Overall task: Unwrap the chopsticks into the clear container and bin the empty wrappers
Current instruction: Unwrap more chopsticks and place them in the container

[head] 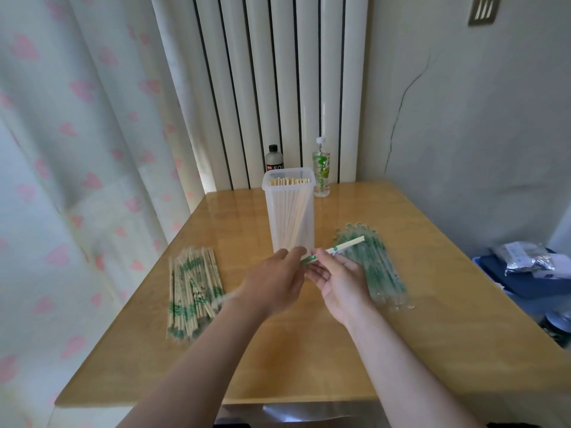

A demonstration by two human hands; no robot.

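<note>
A tall clear container [290,193] stands mid-table with several bare chopsticks upright inside. A heap of wrapped chopsticks [193,285] lies to its left. A pile of empty clear-and-green wrappers [375,267] lies to its right. In front of the container both hands hold one wrapped chopstick pair [336,249] level above the table. My left hand [275,281] pinches its near end. My right hand [336,278] holds the middle, and bare wood sticks out of the wrapper at the far right end.
The wooden table [309,350] stands against a white radiator. A dark bottle [274,159] and a green-labelled bottle [322,169] stand behind the container. A curtain hangs at left. Blue bags and clutter [525,273] sit beyond the table's right edge.
</note>
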